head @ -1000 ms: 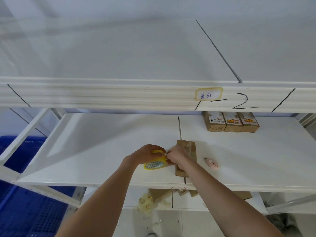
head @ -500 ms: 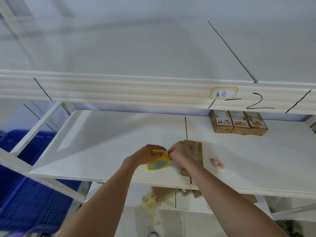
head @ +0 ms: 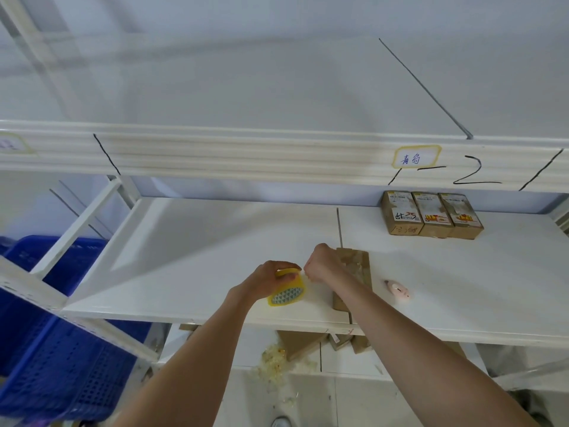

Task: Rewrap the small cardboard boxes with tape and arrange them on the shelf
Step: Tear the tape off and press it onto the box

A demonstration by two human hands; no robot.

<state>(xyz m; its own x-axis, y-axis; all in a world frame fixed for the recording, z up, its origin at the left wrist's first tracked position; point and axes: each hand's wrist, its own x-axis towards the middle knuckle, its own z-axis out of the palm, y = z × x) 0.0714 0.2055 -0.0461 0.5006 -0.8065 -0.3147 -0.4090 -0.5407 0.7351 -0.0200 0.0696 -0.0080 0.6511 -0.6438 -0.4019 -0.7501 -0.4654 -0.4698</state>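
Left hand [head: 265,283] fingers clamped on yellow tape roll [head: 287,291]; right hand [head: 320,262] fingers pinched together at tape end, over cardboard box [head: 358,268] near shelf [head: 191,257] front edge.

Two bare forearms, no sleeves, left hand [head: 264,280], right hand [head: 321,263], no gloves

Bare shelf [head: 200,257] left; boxes [head: 431,215] right-rear.
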